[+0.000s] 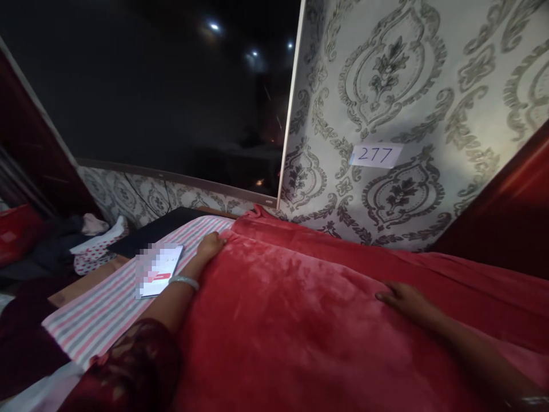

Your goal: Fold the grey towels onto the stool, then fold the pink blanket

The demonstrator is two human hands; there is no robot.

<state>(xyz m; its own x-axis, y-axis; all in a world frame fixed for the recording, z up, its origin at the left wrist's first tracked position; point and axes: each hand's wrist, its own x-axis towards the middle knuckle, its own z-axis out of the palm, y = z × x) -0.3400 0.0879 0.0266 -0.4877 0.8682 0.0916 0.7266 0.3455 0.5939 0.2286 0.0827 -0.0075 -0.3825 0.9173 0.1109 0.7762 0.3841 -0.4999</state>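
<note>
The left hand (211,245) is laid with fingers spread and flat at the left edge of a red plush blanket (291,320), nothing being pinched; a silver bangle (184,281) is worn on its wrist, and a dark red patterned sleeve (128,366) covers the upper arm. The right hand (401,300) is pressed palm-down on the blanket's upper surface further right, its fingers extended and slightly apart, no fold being gripped. The blanket is spread across most of the bed, from the near edge up to the wall; its pile is soft and velvety, with a faint sheen and shallow creases running toward the far corner. Beneath it, on the left, a sheet with pink, white and grey stripes (107,303) is exposed, and a phone with a lit screen (158,270) lies on that sheet just beside the left forearm. Beyond the phone a flat dark panel (154,232) is seen. Further left, bundled clothing, including a white fabric with red dots (96,249), is heaped. The wall is covered in grey damask wallpaper (407,86), on which a white label reading 277 (376,154) is stuck. A large dark glossy panel (171,91), reflecting small lights, fills the upper left.
</note>
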